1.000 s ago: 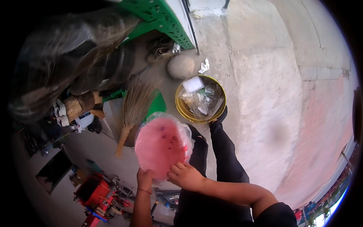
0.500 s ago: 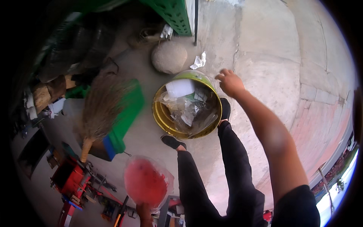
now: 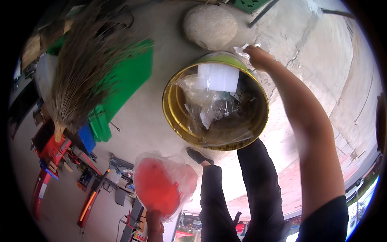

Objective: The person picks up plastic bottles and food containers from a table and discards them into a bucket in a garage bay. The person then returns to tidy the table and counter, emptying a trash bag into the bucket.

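Observation:
Beyond the rim of a yellow-green metal bucket (image 3: 166, 107), my right hand (image 3: 260, 57) reaches down with its fingers closed on a crumpled white paper (image 3: 240, 51) near the floor. Inside the bucket lie clear plastic wrapping (image 3: 209, 107) and a white sheet (image 3: 217, 76). My left hand (image 3: 153, 220), low in the view, grips a clear plastic bag (image 3: 187, 177) with something flat and red (image 3: 156, 187) in it. The left fingers are partly hidden by the bag.
A big rounded stone (image 3: 210, 26) sits just behind the bucket. At the left, a straw broom (image 3: 80, 76) leans against a green bin (image 3: 129, 76). Red machinery (image 3: 50, 151) and tools stand at lower left. My feet are close to the bucket.
I have bent lower, so the bucket looks bigger. My right hand has gone from above the bucket's right side to the white paper and closed on it. The left hand still holds the bag.

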The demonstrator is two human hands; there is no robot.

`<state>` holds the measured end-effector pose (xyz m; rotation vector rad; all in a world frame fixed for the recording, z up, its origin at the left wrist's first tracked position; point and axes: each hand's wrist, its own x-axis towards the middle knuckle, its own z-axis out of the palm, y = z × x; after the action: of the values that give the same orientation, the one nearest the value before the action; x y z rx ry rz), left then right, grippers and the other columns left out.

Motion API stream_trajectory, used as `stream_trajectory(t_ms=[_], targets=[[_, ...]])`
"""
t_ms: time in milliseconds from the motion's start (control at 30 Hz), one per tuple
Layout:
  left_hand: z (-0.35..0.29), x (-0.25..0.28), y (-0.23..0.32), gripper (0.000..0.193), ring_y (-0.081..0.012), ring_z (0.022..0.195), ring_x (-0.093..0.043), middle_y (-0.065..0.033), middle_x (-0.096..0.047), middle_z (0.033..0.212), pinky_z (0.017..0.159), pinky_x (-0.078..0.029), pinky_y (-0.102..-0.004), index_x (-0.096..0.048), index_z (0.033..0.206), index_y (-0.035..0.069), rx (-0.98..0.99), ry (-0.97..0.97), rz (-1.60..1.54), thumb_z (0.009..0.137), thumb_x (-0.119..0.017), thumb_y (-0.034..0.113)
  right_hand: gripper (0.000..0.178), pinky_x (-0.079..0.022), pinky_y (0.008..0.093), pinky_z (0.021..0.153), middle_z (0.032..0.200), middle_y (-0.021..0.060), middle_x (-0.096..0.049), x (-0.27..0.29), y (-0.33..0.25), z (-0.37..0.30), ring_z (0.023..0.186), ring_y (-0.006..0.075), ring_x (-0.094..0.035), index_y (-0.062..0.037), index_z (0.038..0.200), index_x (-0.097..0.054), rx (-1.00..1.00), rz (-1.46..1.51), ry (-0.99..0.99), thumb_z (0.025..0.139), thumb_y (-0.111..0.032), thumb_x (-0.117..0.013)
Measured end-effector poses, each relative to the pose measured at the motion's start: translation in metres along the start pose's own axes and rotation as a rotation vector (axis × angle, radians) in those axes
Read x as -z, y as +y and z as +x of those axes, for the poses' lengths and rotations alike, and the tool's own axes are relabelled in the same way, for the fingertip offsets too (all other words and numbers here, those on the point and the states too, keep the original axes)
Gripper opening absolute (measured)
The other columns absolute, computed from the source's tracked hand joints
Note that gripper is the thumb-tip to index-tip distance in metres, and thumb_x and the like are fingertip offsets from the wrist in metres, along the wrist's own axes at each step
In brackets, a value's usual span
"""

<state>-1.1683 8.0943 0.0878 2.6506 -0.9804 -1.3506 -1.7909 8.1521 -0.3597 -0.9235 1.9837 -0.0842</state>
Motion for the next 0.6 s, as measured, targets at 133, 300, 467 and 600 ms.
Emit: stream_trajectory(t_ms=[133, 300, 467, 600], targets=[[-0.01, -0.004, -0.003, 0.043, -0.0157, 0.092, -0.057, -0.0039, -0.06, 0.105, 0.08, -0.048, -0.0313, -0.058, 0.119, 0.001, 0.026, -0.044, -0.021, 0.076, -0.059, 0.006, 0.043, -0.048, 0.0396, 0.1, 0.136, 0.0129, -0.054, 0.047, -0.001, -0.075, 0.12, 0.031, -0.057, -0.0087, 0.131, -0.058, 0.186, 0.254, 0.315, 0.09, -0.001, -0.054], [-0.013, 0.015, -0.024, 0.037, -0.0197, 0.091, -0.061, -0.0068, -0.061, 0.104, 0.078, -0.051, -0.033, -0.061, 0.111, 0.001, 0.002, 0.001, -0.099, 0.075, -0.059, 0.006, 0.045, -0.053, 0.0322, 0.087, 0.13, 0.0122, -0.057, 0.113, -0.098, -0.235, 0.106, 0.024, -0.063, -0.0073, 0.13, -0.057, 0.359, 0.664, 0.462, 0.087, 0.005, -0.063], [0.027, 0.054, -0.06, 0.027, -0.0207, 0.075, -0.063, -0.0095, -0.062, 0.083, 0.063, -0.05, -0.0382, -0.061, 0.103, 0.001, -0.106, -0.078, 0.102, 0.081, -0.059, 0.016, 0.028, -0.049, 0.0434, 0.097, 0.133, 0.0138, -0.055, 0.029, -0.168, -0.289, 0.117, 0.035, -0.054, -0.0092, 0.114, -0.068, 0.212, 0.088, 0.13, 0.088, -0.008, -0.057], [0.007, 0.079, -0.062, 0.029, -0.0149, 0.073, -0.063, -0.005, -0.064, 0.09, 0.059, -0.05, -0.0348, -0.061, 0.111, 0.005, -0.086, -0.07, -0.089, 0.084, -0.061, 0.016, 0.023, -0.054, 0.0386, 0.084, 0.116, 0.012, -0.064, 0.009, -0.264, -0.327, 0.099, 0.0287, -0.065, -0.0097, 0.106, -0.07, 0.317, 0.325, 0.388, 0.085, -0.007, -0.061]])
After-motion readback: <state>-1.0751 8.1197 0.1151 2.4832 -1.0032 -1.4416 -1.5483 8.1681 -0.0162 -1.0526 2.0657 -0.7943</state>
